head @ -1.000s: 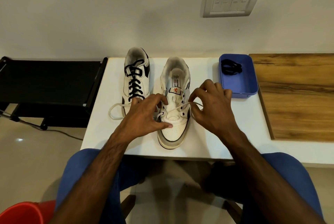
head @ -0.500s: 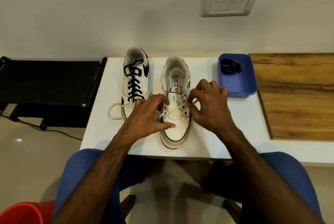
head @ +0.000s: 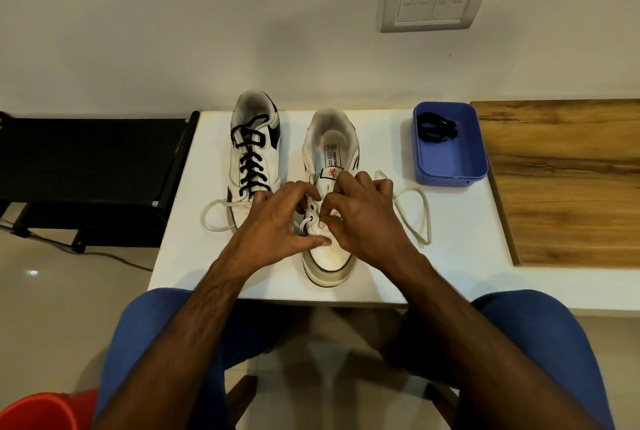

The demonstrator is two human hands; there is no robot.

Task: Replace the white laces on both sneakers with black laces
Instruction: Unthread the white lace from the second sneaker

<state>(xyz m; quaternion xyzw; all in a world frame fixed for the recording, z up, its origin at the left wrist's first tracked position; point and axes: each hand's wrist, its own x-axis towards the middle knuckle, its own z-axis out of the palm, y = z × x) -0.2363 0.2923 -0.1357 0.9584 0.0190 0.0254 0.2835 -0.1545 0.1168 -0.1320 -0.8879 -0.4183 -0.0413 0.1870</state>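
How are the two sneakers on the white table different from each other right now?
The left sneaker is fully laced with a black lace; the right sneaker has only a white lace, mostly pulled out. The left sneaker sits untouched and farther back; the right sneaker is nearer, with the left hand and right hand working at its eyelets. Both are white, toes toward the person.

White table (head: 460,256) bears two sneakers (head: 255,155), blue tray (head: 450,176)

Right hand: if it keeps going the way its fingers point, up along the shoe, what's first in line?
Probably the tongue label of the right sneaker; the right hand is already over its eyelets, fingers aimed toward the collar. Depth unclear.
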